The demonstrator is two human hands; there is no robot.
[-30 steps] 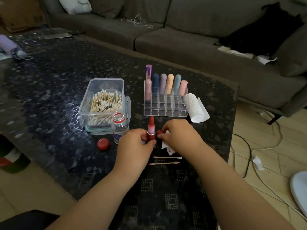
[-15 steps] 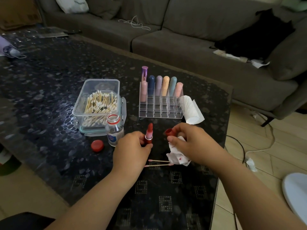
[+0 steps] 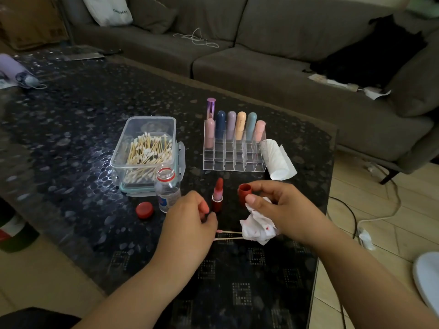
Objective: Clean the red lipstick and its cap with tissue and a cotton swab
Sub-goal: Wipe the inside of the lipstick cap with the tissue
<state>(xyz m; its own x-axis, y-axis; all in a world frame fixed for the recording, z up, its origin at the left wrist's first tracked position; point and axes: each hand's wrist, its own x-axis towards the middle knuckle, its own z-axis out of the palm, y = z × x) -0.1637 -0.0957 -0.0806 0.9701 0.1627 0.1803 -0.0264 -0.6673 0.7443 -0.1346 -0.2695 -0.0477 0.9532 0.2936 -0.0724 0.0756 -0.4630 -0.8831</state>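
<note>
The red lipstick point(image 3: 217, 195) stands upright and uncapped on the dark table, its bullet extended. My left hand point(image 3: 188, 224) rests just left of its base with fingers loosely curled, holding nothing. My right hand point(image 3: 282, 210) is to the right of the lipstick. It pinches the red cap point(image 3: 244, 191), open end up, and keeps a crumpled, red-stained tissue point(image 3: 259, 230) under its palm. Two used cotton swabs point(image 3: 229, 235) lie side by side on the table between my hands, partly under the tissue.
A clear box of cotton swabs point(image 3: 145, 148) stands back left, with an open small bottle point(image 3: 167, 191) and its red lid point(image 3: 144, 209) in front. Behind the lipstick are a clear organizer point(image 3: 234, 160) holding several pastel lipsticks and a tissue roll point(image 3: 278, 162). The table edge point(image 3: 330, 186) runs on the right.
My left hand has let go of the lipstick, which now stands alone. My right hand has lifted the cap and tissue off to the right.
</note>
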